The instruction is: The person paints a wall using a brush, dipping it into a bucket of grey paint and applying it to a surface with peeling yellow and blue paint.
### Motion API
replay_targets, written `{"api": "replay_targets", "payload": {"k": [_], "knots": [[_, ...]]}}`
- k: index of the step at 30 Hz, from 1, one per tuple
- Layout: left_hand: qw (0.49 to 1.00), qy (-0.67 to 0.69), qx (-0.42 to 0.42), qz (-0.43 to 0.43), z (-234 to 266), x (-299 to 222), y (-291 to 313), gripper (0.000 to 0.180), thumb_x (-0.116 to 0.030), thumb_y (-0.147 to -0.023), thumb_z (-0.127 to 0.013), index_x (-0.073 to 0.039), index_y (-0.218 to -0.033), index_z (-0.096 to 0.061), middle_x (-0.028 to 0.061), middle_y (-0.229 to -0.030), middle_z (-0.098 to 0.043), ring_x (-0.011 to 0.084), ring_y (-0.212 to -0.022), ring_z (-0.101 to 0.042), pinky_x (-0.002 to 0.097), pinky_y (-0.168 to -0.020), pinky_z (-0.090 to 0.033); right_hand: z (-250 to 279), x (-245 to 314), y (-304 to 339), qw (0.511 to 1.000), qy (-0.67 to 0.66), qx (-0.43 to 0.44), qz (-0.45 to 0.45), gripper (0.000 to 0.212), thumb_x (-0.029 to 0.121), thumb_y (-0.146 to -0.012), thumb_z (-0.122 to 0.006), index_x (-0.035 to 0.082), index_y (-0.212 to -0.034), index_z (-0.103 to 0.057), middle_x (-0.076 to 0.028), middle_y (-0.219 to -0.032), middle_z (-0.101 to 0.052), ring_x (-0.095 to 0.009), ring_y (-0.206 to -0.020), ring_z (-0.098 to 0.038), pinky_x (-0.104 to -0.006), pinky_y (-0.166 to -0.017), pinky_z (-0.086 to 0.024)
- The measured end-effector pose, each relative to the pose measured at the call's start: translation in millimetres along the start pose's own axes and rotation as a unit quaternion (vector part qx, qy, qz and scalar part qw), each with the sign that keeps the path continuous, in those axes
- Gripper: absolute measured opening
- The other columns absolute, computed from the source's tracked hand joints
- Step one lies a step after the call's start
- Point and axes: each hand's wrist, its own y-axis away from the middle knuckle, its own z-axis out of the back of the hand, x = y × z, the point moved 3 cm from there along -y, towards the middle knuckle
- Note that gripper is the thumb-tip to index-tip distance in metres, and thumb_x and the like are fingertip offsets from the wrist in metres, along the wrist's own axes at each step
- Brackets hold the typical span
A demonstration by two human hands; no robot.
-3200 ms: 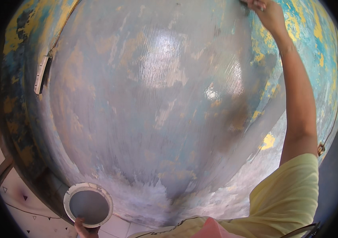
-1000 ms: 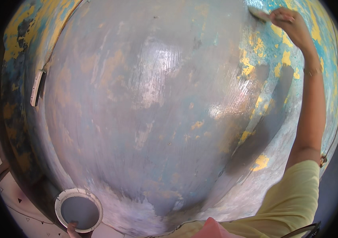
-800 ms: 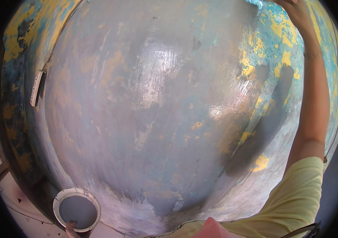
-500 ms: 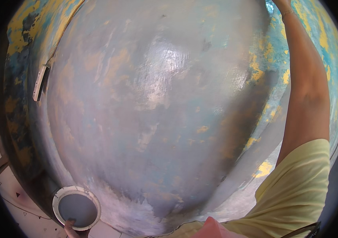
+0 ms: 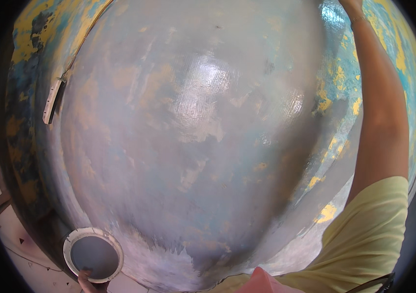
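Note:
At the lower left my left hand (image 5: pixel 86 283) grips a round, pale paint tub (image 5: pixel 118 244), with a thumb over its rim. Smooth grey paint (image 5: pixel 96 251) lies inside the tub. High at the top right, my right hand (image 5: pixel 351 7) is raised against the wall; the frame's edge cuts off its fingers, so what it holds is hidden. Before me stretches a wall (image 5: pixel 178 161) thinly coated in grey over patches of blue and yellow. Shiny, wet-looking streaks (image 5: pixel 205 80) catch the light in its upper middle.
A pale strip-shaped fitting (image 5: pixel 51 102) with a cable (image 5: pixel 78 51) running up from it is fixed at the left. Light flooring with small triangles (image 5: pixel 24 246) shows at the lower left. My right arm (image 5: pixel 381 107) reaches up along the right side.
My view has shifted slightly, so the wall and fitting sit a little further right. My right hand stays raised at the top, and the tub is still in my left hand.

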Motion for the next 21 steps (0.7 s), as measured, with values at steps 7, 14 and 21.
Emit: {"api": "replay_targets", "payload": {"k": [7, 14, 21], "knots": [[0.999, 0.029, -0.019, -0.015, 8.7, 8.6, -8.1, 0.079, -0.033, -0.066, -0.061, -0.014, -0.138, -0.036, 0.0136, -0.135, -0.040, 0.0361, -0.120, -0.046, 0.0564, -0.088, -0.046, 24.6, -1.4, 21.1, 0.985, 0.058, 0.163, 0.027, 0.002, 0.001, -0.068, -0.069, 0.000, -0.066, -0.068, -0.010, -0.063, -0.066, -0.013, -0.058, -0.060, -0.0260, -0.055, -0.047], [1.000, 0.016, 0.007, -0.011, 8.0, 3.6, -8.6, 0.079, -0.032, -0.066, -0.061, -0.015, -0.139, -0.034, 0.0144, -0.136, -0.039, 0.0365, -0.120, -0.047, 0.0569, -0.088, -0.047, 32.2, 31.8, 22.8, 0.991, -0.068, 0.092, 0.076, 0.006, -0.006, -0.066, -0.065, -0.004, -0.070, -0.067, -0.010, -0.070, -0.068, -0.010, -0.058, -0.060, -0.0220, -0.054, -0.047], [1.000, 0.001, 0.008, -0.026, -11.6, -3.6, 13.5, 0.080, -0.033, -0.067, -0.061, -0.015, -0.139, -0.033, 0.0150, -0.137, -0.039, 0.0366, -0.121, -0.046, 0.0577, -0.088, -0.046, -35.6, 18.4, 40.0, 0.988, 0.057, 0.139, -0.033, 0.014, 0.003, -0.071, -0.056, 0.002, -0.073, -0.070, -0.015, -0.067, -0.065, -0.023, -0.066, -0.065, -0.0320, -0.064, -0.050]]}}
